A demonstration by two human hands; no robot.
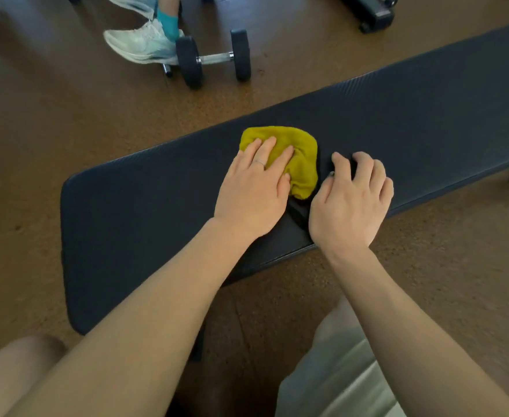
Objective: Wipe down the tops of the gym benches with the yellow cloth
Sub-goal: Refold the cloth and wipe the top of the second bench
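Wiping mid-stroke: left hand (254,188), fingers flat, presses the crumpled yellow cloth (289,159) onto the dark padded bench (144,212); right hand (352,203), curled, empty, braces. Next, probably, the unwiped length.

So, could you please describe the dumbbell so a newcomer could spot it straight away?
Start at the long dark bench crossing the brown floor. Beyond its far edge, beside a pale sneaker, lies the dumbbell: two black round ends joined by a shiny metal handle.
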